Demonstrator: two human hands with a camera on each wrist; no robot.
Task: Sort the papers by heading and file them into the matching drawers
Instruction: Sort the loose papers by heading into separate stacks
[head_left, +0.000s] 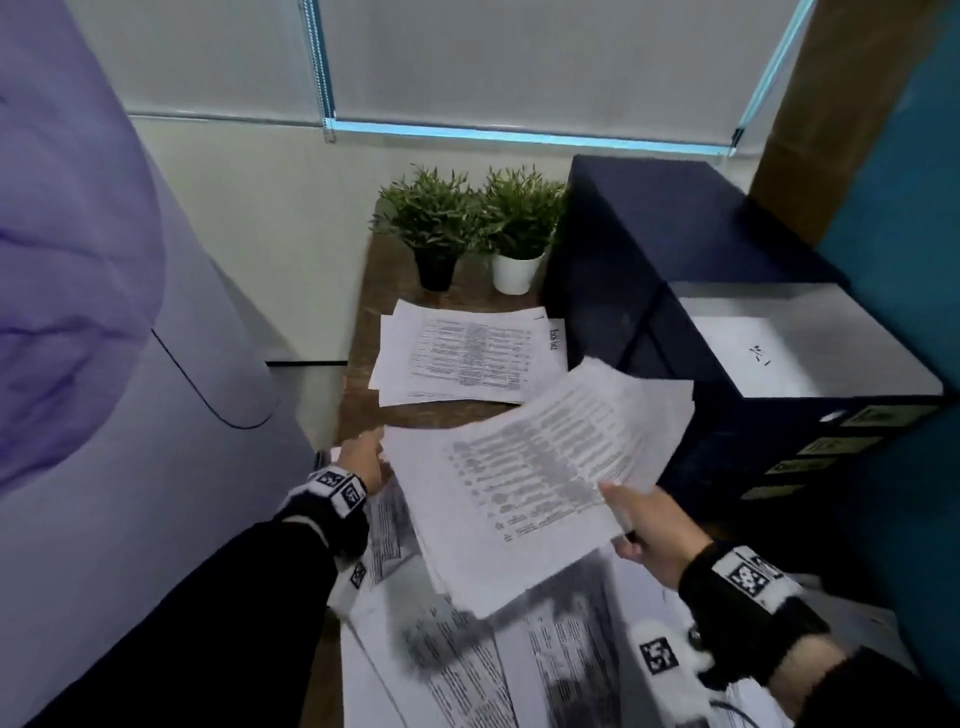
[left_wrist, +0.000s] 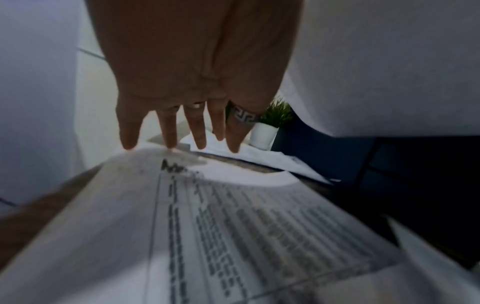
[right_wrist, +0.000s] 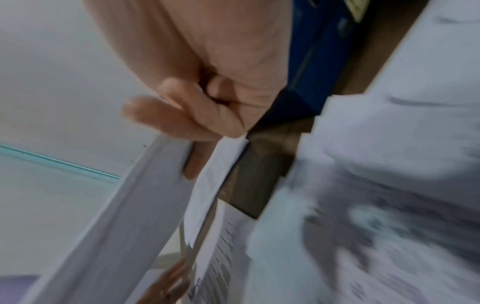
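My right hand (head_left: 623, 514) grips a thick stack of printed papers (head_left: 524, 483) by its right edge, thumb on top, lifted and tilted above the table. The right wrist view shows that hand (right_wrist: 207, 115) pinching the stack (right_wrist: 116, 226) edge-on. My left hand (head_left: 363, 457) is at the stack's left corner. Its fingers (left_wrist: 168, 131) are straight, their tips at the far edge of a printed sheet (left_wrist: 233, 236) lying below. The dark blue drawer cabinet (head_left: 623, 270) stands at the right. Its top drawer (head_left: 779, 299) is open, with a white sheet (head_left: 748, 358) inside.
A separate pile of papers (head_left: 467, 358) lies further back on the brown table (head_left: 374, 291). More printed sheets (head_left: 519, 665) are spread under my hands. Two potted plants (head_left: 436, 223) stand at the back. A pale wall panel (head_left: 130, 364) closes the left side.
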